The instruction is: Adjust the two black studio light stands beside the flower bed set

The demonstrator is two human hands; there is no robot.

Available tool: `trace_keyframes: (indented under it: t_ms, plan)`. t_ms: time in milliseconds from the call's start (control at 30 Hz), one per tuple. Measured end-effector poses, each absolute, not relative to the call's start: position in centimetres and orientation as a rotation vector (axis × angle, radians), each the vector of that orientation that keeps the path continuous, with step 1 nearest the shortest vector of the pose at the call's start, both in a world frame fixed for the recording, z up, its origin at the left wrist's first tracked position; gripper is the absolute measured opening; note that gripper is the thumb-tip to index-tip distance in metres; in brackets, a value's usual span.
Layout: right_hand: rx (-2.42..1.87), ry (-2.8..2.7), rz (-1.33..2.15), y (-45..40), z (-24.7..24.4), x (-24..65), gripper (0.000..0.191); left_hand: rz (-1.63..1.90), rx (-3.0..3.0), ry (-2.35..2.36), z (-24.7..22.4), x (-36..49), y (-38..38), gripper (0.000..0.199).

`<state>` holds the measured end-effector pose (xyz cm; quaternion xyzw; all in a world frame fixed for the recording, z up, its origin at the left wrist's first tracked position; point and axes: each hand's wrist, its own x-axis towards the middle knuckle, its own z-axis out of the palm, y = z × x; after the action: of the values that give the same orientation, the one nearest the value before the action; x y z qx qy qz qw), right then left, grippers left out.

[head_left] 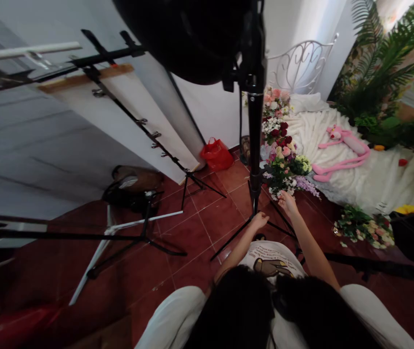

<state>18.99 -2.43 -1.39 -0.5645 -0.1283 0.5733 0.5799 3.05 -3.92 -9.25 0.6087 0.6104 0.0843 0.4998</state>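
A black light stand (255, 131) rises in front of me, with a large dark lamp head (185, 39) at its top. My left hand (260, 219) is low beside the foot of the pole, its fingers curled together; anything inside them is hidden. To its right, my right hand (287, 201) is raised with the fingers bent in a pinch, and I cannot make out what is between them. Behind that hand hangs a garland of artificial flowers (283, 150) in pink, red, white and purple. Whether the fingers touch the lowest blossoms, I cannot tell.
White fur cloth (308, 126) covers a bed, where a pink plush toy (348, 145) lies. More flowers (364, 228) are on the tiled floor (207, 218). Leftward are a red bag (217, 154), clipped backdrop boards (127, 116) and a white stand (94, 266) with spread legs.
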Motion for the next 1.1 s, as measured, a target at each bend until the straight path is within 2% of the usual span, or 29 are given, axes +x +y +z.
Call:
trace_keyframes:
  t_ms: [100,300,533,633,733,833,967,1100]
  plan:
    - [-1.339,-0.120,1.262,-6.7,-3.3,21.0,0.019,0.096,1.577,1.303,-9.6,5.3,-4.3,0.020]
    - [-1.222,0.281,1.018,-16.8,-5.6,23.0,0.009,0.074,1.775,0.959,-8.1,12.6,-6.0,0.018]
    - [-0.945,0.605,0.681,-27.4,-4.4,23.3,0.017,-0.043,1.843,0.259,-6.3,22.1,-12.7,0.018]
    - [-0.902,0.605,0.568,-30.6,-3.1,23.1,0.019,0.046,1.788,-0.015,-4.8,25.5,-16.1,0.029]
    - [-0.883,0.559,0.511,-32.7,-1.7,23.2,0.027,0.171,1.729,-0.125,-3.2,28.3,-18.8,0.044]
    - [-0.846,0.524,0.502,-33.5,-0.3,24.2,0.031,0.200,1.731,-0.164,-2.0,30.3,-20.4,0.043]
    - [-0.900,0.522,0.499,-33.4,0.7,26.0,0.022,0.152,1.783,-0.165,-1.4,31.4,-21.1,0.033]
    - [-0.903,0.549,0.470,-33.1,0.6,27.1,0.011,0.142,1.783,-0.143,-1.7,31.4,-21.0,0.036]
